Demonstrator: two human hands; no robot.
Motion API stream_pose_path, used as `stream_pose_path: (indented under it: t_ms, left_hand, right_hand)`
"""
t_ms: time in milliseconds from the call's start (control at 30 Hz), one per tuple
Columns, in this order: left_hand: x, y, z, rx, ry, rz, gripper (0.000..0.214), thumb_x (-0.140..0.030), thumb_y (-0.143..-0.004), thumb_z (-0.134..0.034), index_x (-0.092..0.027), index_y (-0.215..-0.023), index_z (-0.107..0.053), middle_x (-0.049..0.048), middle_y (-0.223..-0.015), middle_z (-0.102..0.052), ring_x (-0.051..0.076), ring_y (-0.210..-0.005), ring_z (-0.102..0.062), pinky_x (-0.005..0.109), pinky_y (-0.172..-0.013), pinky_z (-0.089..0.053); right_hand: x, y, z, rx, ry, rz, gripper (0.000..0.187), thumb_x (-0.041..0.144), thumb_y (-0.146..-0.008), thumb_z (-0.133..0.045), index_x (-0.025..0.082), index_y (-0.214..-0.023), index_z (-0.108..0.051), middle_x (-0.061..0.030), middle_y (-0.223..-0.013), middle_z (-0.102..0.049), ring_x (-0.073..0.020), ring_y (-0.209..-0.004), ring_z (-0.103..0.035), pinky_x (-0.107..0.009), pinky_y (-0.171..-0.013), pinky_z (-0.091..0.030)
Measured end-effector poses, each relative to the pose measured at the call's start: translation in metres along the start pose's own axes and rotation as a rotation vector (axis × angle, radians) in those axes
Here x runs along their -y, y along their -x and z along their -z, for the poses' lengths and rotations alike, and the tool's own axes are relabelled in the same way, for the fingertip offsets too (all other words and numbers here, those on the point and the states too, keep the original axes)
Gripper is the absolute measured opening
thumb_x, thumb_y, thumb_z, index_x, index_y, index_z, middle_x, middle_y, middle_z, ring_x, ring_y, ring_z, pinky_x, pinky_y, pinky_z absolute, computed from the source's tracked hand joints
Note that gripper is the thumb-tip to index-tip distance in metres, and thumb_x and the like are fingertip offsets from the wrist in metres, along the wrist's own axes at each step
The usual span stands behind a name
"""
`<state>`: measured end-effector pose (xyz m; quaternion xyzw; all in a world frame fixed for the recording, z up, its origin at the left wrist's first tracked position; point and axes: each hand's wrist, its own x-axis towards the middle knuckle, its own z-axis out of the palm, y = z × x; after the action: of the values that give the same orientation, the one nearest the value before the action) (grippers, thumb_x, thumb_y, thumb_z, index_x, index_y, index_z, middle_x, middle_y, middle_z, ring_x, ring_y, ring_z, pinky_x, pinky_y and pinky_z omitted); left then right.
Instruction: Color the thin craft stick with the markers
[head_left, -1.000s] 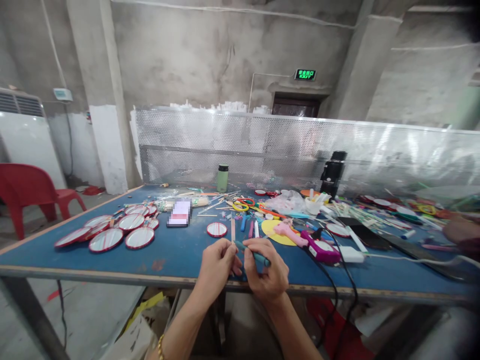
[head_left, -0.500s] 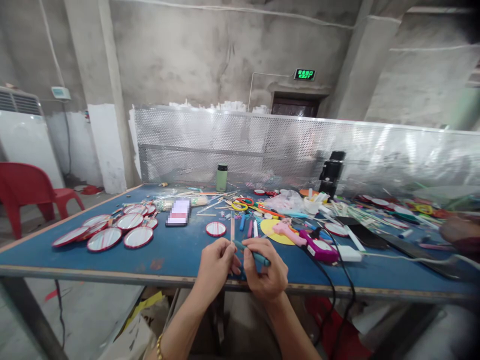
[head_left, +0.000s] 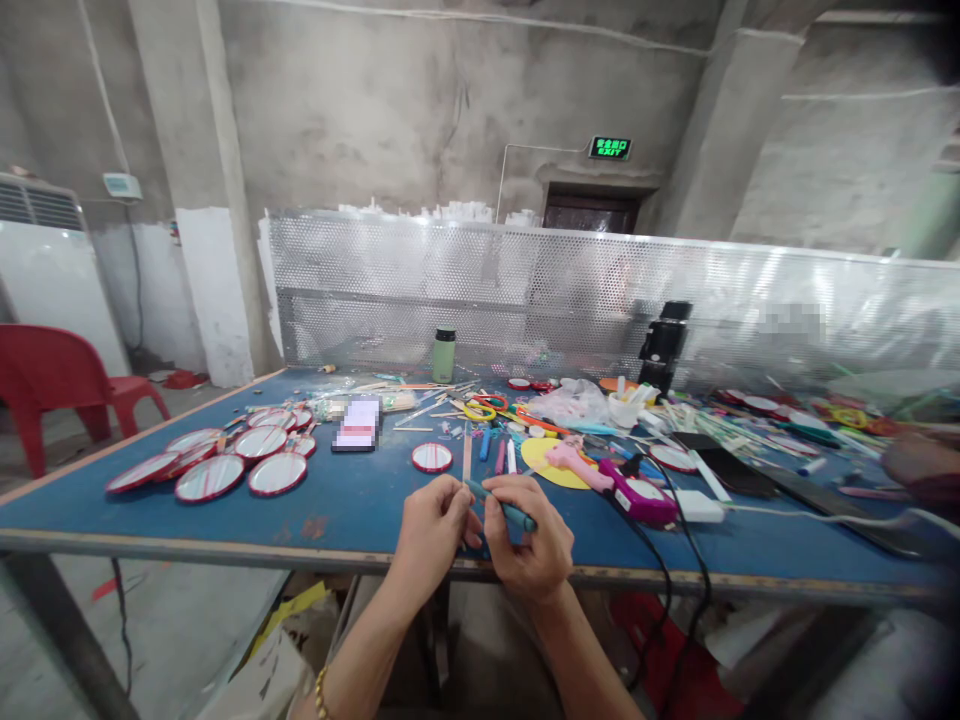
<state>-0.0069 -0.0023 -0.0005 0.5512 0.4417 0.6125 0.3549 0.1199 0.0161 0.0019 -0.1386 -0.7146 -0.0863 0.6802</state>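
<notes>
Both hands meet at the near edge of a blue table [head_left: 352, 510]. My right hand [head_left: 529, 545] is closed round a teal pen-like tool [head_left: 506, 506] that points up and left. My left hand [head_left: 433, 530] is closed in a pinch at the tool's tip; what it pinches is too small to make out. A gold bracelet sits on my left wrist. Just beyond the hands lies a single round red-rimmed disc [head_left: 433, 457].
Several red-rimmed discs [head_left: 225, 458] lie at the left. A pink glue gun [head_left: 637, 497] with black cords, a yellow disc [head_left: 551, 462], a phone [head_left: 358, 423], sticks and craft bits crowd the middle and right. A green bottle [head_left: 444, 355] stands by the perforated metal screen. A red chair [head_left: 52, 385] stands left.
</notes>
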Motion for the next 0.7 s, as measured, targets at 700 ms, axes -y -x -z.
stream_pose_path:
  t_ms: [700]
  left_hand:
    - [-0.0016,0.0001,-0.0006,0.006,0.002,0.005,0.026,-0.037,-0.083,-0.056,-0.022,-0.062,-0.052,-0.0034,-0.048,-0.062,0.014,-0.043,-0.06,0.021,-0.045,-0.042]
  right_hand:
    - [-0.001,-0.0006,-0.0006,0.005,-0.012,-0.013,0.021,0.002,-0.086,-0.062,0.018,-0.099,-0.063,-0.0077,-0.089,-0.072,-0.0183,-0.082,-0.072,-0.032,-0.074,-0.061]
